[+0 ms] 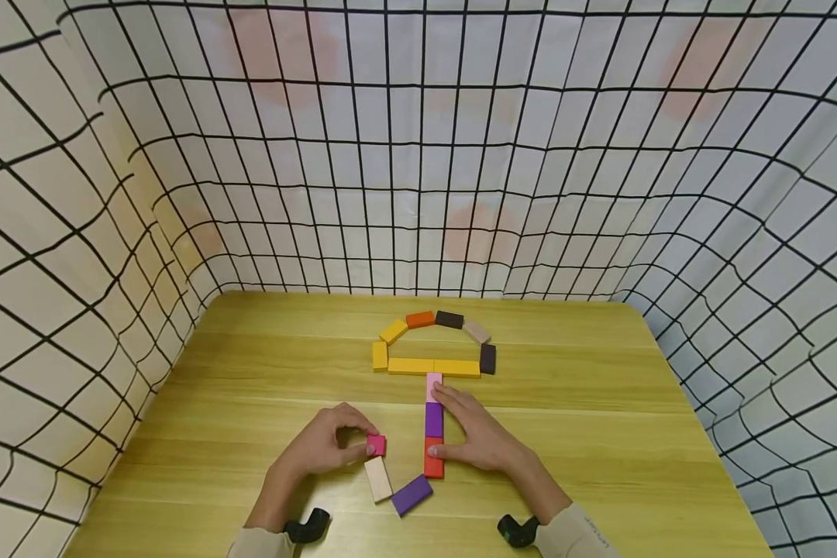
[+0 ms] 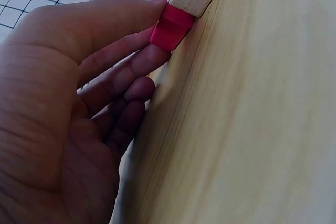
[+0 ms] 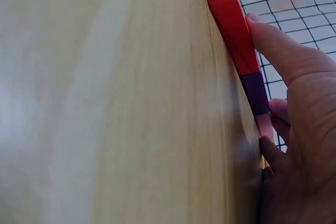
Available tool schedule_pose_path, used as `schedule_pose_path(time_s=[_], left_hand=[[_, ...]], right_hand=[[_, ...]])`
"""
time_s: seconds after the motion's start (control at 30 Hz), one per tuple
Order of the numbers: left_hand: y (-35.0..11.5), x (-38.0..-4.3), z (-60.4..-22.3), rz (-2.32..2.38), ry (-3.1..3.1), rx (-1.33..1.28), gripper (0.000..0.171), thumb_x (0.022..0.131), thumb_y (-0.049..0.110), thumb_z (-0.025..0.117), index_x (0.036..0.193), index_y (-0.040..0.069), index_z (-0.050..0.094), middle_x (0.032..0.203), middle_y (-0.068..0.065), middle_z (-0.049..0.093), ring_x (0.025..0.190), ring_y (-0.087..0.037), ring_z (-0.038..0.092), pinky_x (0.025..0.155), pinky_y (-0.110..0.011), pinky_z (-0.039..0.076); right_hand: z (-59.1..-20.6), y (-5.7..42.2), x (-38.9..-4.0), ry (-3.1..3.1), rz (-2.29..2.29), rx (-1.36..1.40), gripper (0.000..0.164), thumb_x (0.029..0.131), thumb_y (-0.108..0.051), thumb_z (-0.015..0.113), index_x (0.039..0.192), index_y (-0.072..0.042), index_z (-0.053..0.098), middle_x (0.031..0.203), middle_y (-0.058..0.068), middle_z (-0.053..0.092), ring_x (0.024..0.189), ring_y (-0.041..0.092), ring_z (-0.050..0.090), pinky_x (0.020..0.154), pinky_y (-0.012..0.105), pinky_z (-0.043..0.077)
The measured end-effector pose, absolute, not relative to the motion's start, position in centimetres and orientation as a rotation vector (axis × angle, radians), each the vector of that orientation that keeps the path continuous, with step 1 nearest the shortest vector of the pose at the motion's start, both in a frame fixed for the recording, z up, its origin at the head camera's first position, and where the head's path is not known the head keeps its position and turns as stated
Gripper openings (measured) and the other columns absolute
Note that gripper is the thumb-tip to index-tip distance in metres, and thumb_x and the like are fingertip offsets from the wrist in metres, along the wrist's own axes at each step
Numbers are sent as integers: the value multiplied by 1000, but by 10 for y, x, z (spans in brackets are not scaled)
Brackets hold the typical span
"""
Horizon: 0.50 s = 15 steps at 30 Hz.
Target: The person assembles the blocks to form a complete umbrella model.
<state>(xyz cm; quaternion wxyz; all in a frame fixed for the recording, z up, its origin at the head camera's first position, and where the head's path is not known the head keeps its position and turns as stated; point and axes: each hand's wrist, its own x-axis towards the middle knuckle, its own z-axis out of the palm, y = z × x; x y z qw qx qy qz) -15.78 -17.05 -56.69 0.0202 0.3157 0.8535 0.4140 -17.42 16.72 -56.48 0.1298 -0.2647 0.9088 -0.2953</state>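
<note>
Between thumb and fingers my left hand (image 1: 326,440) pinches a small hot-pink block (image 1: 377,445), which meets the end of a pale wooden block (image 1: 378,480). A purple block (image 1: 412,495) lies slanted beside the pale one, close to the foot of a straight column. That column runs from a red block (image 1: 433,457) through a violet block (image 1: 434,419) to a light pink block (image 1: 434,387). My right hand (image 1: 484,434) spreads over it, thumb touching the red block and fingertips on the light pink one. In the right wrist view the thumb (image 3: 278,45) lies along the red block's side.
Above the column, two yellow blocks (image 1: 434,367) form a bar. An arch of yellow, orange, dark and beige blocks (image 1: 477,332) curves over it. Everything lies flat on a wooden table (image 1: 265,349), with black netting (image 1: 418,155) before white sheets on its back and sides.
</note>
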Motion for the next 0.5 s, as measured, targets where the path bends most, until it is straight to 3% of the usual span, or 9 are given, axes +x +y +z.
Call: schedule_pose_path(time_s=[0.5], left_hand=[[-171, -156, -566, 1297, 2645, 1019, 17, 88, 25, 83, 104, 24, 79, 101, 11, 75, 99, -10, 66, 88, -34, 55]], right_hand=[[-566, 168, -174, 2633, -895, -782, 102, 86, -71, 68, 166, -28, 23, 172, -7, 21, 159, 30, 20, 126, 60, 23]])
